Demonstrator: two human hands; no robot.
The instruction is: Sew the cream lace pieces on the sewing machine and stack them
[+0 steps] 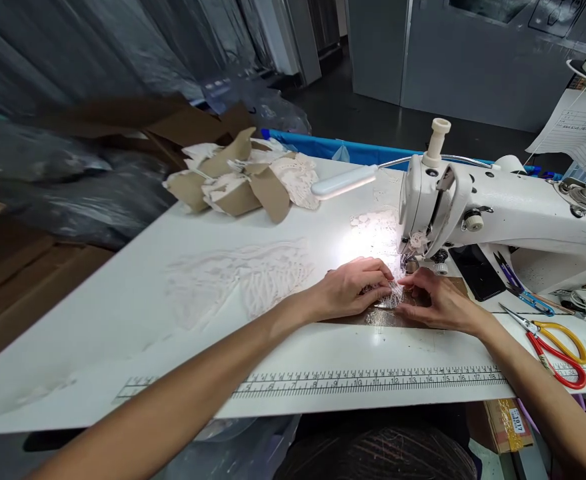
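Observation:
A small piece of white lace (395, 293) lies under bright light at the needle area of a white sewing machine (423, 193). My left hand (355, 287) rests over the lace from the left, its fingers bent, pressed together and closed on it. From the right, my right hand (435, 300) pinches the lace's edge close to the presser foot; its thumb and forefinger are closed. The palm sides of both hands are hidden. Beneath the hands is a shiny brownish plate (383, 317). More white lace (377, 230) lies behind the needle.
Lace strips (243, 273) lie flat on the white table (173, 360). Bundled lace with brown card (243, 180) sits at the back left. On the right are red-and-yellow-handled scissors (553, 343), blue-handled snips (530, 293) and a black phone (477, 273). A lamp (345, 182) extends left of the machine.

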